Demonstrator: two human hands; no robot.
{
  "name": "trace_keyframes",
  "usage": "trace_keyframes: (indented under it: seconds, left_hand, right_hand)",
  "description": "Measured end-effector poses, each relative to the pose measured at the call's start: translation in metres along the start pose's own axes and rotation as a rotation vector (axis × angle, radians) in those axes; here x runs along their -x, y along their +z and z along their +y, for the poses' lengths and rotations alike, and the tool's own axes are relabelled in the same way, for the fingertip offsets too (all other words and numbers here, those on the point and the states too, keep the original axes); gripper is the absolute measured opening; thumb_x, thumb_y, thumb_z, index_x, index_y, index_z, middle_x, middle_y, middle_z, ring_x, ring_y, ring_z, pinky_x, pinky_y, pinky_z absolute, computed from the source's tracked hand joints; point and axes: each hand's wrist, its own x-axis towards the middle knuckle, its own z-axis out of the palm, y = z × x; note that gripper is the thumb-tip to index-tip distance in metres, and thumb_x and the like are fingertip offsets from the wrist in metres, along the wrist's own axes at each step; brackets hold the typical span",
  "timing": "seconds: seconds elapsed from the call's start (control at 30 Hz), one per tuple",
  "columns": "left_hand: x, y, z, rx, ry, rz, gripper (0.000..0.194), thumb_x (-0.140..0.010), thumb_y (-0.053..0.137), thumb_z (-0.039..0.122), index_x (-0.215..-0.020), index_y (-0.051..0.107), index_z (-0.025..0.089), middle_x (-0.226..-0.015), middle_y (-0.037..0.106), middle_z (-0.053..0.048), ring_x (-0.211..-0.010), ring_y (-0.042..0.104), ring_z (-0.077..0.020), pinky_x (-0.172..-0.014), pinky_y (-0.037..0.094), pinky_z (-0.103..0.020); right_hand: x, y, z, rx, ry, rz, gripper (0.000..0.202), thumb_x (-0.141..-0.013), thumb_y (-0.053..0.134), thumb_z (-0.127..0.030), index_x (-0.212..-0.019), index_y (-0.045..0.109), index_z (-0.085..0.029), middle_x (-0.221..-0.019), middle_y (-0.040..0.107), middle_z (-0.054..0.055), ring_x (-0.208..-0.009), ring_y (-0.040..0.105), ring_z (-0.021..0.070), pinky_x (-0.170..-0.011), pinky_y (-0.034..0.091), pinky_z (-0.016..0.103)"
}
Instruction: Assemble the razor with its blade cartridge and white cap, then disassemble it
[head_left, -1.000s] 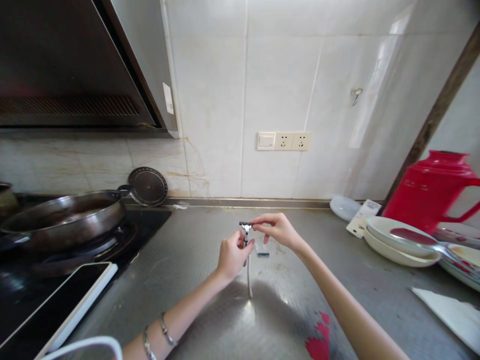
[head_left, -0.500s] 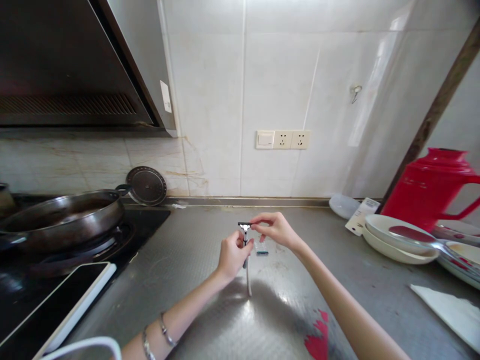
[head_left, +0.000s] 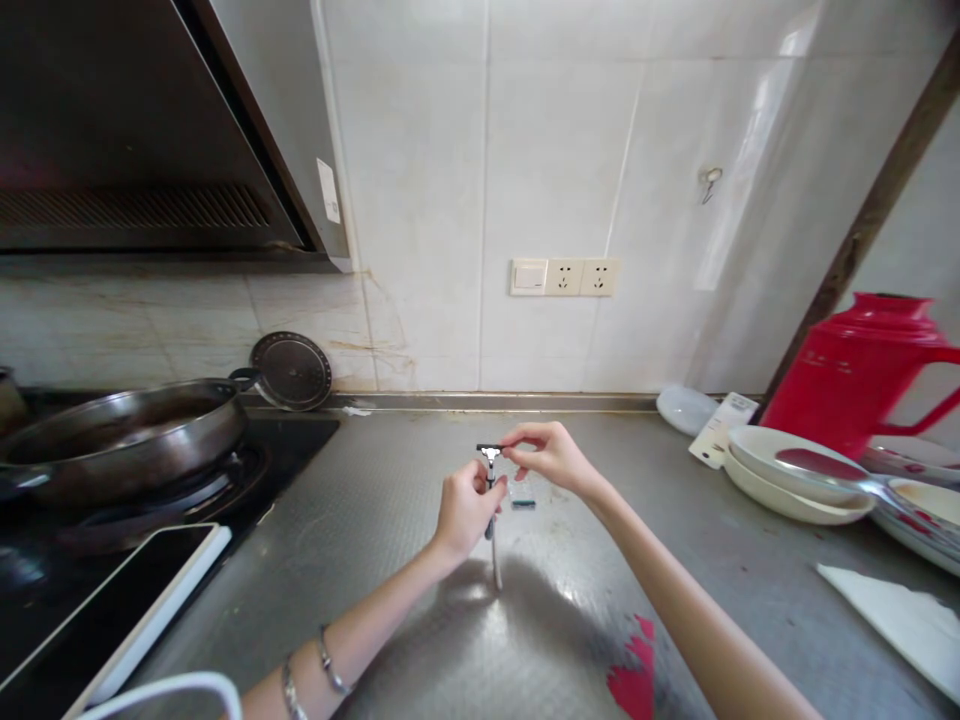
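A razor (head_left: 491, 464) with a dark handle and a black head stands upright above the metal counter (head_left: 360, 560). My left hand (head_left: 466, 508) is closed round its handle, below the head. The fingertips of my right hand (head_left: 547, 455) are at the right end of the razor head, thumb and forefinger close together. Just below my right hand, a small dark cartridge (head_left: 523, 505) lies on the counter beside what looks like a clear piece of plastic. A thin pale strip shows under the razor handle.
A steel pan (head_left: 127, 435) sits on the black stove at the left, with a white-edged phone (head_left: 161, 600) in front. Stacked plates (head_left: 799, 490), a card (head_left: 724, 430), a red jug (head_left: 855, 370) and a white sheet (head_left: 892, 620) are at the right.
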Motion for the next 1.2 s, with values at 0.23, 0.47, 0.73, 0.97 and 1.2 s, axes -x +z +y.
trace_keyframes:
  seconds: [0.23, 0.47, 0.73, 0.97, 1.2]
  left_hand:
    - [-0.004, -0.002, -0.005, -0.013, 0.023, -0.004, 0.023, -0.071, 0.059, 0.036, -0.065, 0.045, 0.018, -0.047, 0.054, 0.004, -0.044, 0.058, -0.0138, -0.041, 0.038, -0.020]
    - [-0.021, -0.011, -0.016, 0.057, -0.035, -0.107, 0.024, -0.074, 0.058, 0.035, -0.084, 0.059, 0.013, -0.066, 0.066, -0.003, -0.045, 0.059, -0.0127, -0.043, 0.039, -0.020]
    - [-0.043, -0.024, -0.016, 0.246, -0.159, -0.131, 0.027, -0.079, 0.057, 0.036, -0.092, 0.059, 0.012, -0.077, 0.069, -0.007, -0.072, 0.066, -0.0168, -0.070, 0.048, -0.027]
    - [-0.042, -0.037, -0.006, 0.334, -0.317, -0.323, 0.037, -0.077, 0.057, 0.045, -0.093, 0.060, 0.011, -0.081, 0.071, -0.009, -0.071, 0.065, -0.0169, -0.069, 0.046, -0.028]
    - [-0.045, -0.037, -0.012, 0.424, -0.391, -0.288, 0.030, -0.077, 0.057, 0.034, -0.097, 0.056, 0.011, -0.076, 0.069, -0.008, -0.063, 0.063, -0.0145, -0.057, 0.042, -0.023]
  right_hand:
    - [-0.002, 0.002, 0.003, -0.019, 0.002, 0.002, 0.025, -0.070, 0.064, -0.032, -0.084, 0.070, -0.012, -0.081, 0.067, 0.006, -0.066, 0.061, 0.0144, -0.046, 0.056, 0.023]
    - [-0.003, -0.004, 0.009, 0.018, 0.065, 0.048, 0.041, -0.072, 0.062, -0.034, -0.107, 0.065, -0.013, -0.083, 0.068, 0.007, -0.072, 0.062, 0.0165, -0.047, 0.055, 0.024]
    - [-0.003, 0.001, 0.013, 0.227, 0.178, 0.022, 0.025, -0.078, 0.053, -0.034, -0.075, 0.065, -0.012, -0.065, 0.065, 0.004, -0.050, 0.057, 0.0099, -0.035, 0.044, 0.016]
    - [0.007, 0.034, 0.012, 0.411, 0.229, -0.225, 0.036, -0.085, 0.043, -0.041, -0.073, 0.062, -0.014, -0.063, 0.066, 0.003, -0.038, 0.053, 0.0071, -0.036, 0.038, 0.017]
    - [0.012, 0.059, 0.010, 0.564, 0.099, -0.177, 0.024, -0.085, 0.045, -0.029, -0.071, 0.059, -0.016, -0.056, 0.059, -0.001, -0.047, 0.051, 0.0082, -0.047, 0.031, 0.018]
